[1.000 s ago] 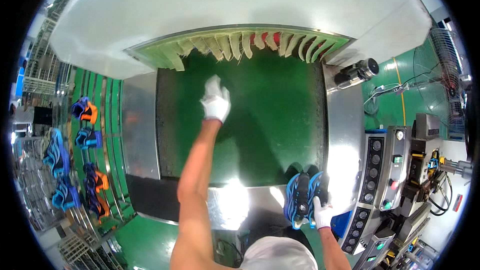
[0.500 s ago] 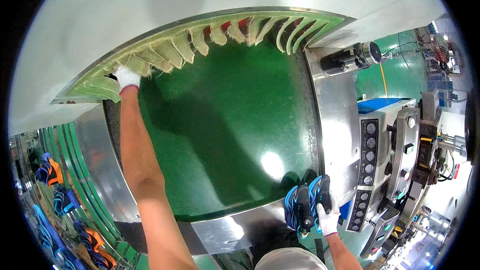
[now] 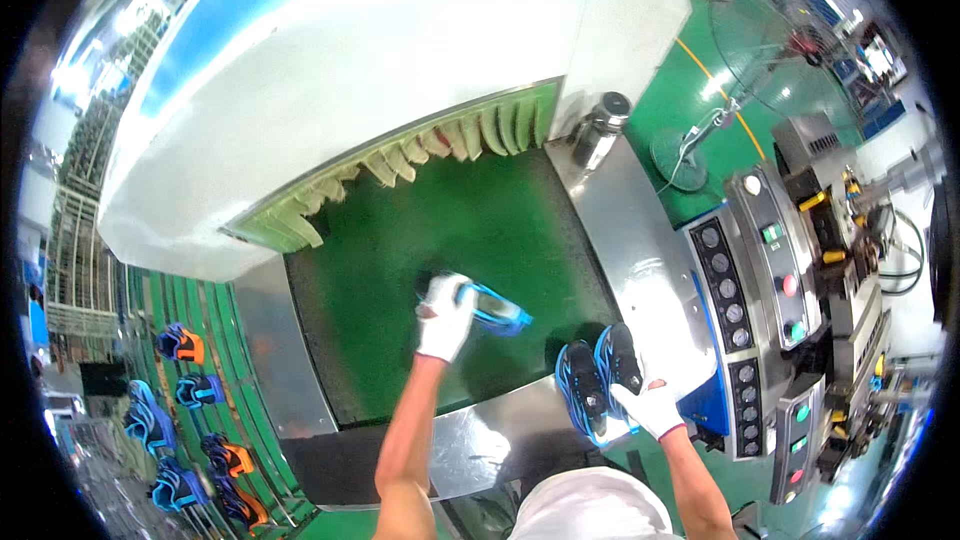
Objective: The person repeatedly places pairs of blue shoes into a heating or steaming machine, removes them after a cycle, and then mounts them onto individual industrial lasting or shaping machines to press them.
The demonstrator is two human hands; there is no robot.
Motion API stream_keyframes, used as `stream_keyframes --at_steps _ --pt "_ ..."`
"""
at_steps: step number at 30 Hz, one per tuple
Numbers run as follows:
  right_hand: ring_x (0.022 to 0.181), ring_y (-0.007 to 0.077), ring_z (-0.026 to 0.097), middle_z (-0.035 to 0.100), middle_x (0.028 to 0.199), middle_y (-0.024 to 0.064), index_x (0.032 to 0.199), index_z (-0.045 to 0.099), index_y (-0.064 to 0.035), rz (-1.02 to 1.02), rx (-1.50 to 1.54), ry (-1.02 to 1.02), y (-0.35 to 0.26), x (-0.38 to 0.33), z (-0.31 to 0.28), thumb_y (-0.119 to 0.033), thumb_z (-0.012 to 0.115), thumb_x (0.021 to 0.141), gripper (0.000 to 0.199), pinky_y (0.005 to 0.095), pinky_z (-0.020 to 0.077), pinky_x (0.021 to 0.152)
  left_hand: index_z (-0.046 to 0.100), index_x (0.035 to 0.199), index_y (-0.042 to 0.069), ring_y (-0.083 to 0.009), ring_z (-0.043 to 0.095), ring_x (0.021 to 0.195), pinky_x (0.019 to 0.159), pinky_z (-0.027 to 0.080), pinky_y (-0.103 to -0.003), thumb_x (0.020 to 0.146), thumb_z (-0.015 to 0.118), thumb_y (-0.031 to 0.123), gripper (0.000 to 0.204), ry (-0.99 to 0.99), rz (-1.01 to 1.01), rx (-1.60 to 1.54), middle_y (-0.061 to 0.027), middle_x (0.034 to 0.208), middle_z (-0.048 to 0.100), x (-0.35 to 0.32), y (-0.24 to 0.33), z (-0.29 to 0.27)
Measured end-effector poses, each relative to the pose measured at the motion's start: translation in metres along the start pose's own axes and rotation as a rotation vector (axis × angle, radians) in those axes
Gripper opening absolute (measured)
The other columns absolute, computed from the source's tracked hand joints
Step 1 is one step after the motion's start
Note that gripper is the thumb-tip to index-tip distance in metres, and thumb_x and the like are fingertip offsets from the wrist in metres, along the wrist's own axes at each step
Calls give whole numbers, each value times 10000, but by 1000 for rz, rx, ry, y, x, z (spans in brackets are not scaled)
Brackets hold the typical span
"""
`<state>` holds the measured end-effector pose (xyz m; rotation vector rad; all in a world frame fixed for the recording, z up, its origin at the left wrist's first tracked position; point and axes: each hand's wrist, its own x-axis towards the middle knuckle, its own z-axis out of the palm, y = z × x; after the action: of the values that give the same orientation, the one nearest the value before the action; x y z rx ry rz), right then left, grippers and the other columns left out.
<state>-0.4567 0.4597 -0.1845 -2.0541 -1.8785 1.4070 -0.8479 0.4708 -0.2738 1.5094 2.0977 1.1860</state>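
My left hand (image 3: 445,318), in a white glove, is closed on a blue and dark sports shoe (image 3: 500,312) over the green conveyor belt (image 3: 400,230). The shoe lies tilted, its blue edge pointing right, and part of it is hidden by the glove. On the metal rim at the near right, a pair of black and blue sports shoes stands side by side, a left one (image 3: 580,390) and a right one (image 3: 622,360). My gloved right hand (image 3: 650,408) grips the near end of the right one.
A white machine housing (image 3: 390,70) with a green fringed curtain (image 3: 400,165) spans the belt's far end. A flask (image 3: 602,130) stands on the right metal ledge. Control panels (image 3: 740,290) rise at the right, a fan (image 3: 800,45) beyond. Several shoes sit on a rack (image 3: 200,340) at the left.
My left hand has come back from under the curtain, toward me and right, now with a shoe in it. My right hand stays at the pair. The view has shifted.
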Motion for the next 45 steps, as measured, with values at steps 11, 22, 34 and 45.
stream_keyframes --at_steps 11,22,34,45 --pt "973 300 696 701 1044 155 1185 644 -44 -499 172 583 94 -115 -132 -161 672 842 364 393 537 868 701 1140 77 -313 693 965 865 558 -393 869 749 162 288 -890 830 -332 -133 1081 705 -102 431 127" --pt "1050 206 689 682 1250 98 1437 529 -4 -360 1799 749 269 -339 -206 -26 757 838 641 357 572 912 540 1387 18 -198 645 1114 979 534 -339 983 570 -26 407 -872 619 -754 -119 1276 613 -209 629 235" --pt "1010 241 716 718 1144 131 1231 642 71 -382 2057 1290 385 -382 -207 -98 638 901 370 389 580 926 488 1402 17 -207 648 1163 1015 516 -343 994 613 14 427 -1172 520 -726 -136 1303 612 -291 687 344" --pt "737 60 536 579 793 -58 743 576 -130 -304 2054 1549 397 -343 -233 -118 660 909 186 268 477 733 445 1452 -7 -208 636 1171 1001 517 -332 1019 566 49 453 -1216 424 -712 -161 1330 605 -277 740 355"
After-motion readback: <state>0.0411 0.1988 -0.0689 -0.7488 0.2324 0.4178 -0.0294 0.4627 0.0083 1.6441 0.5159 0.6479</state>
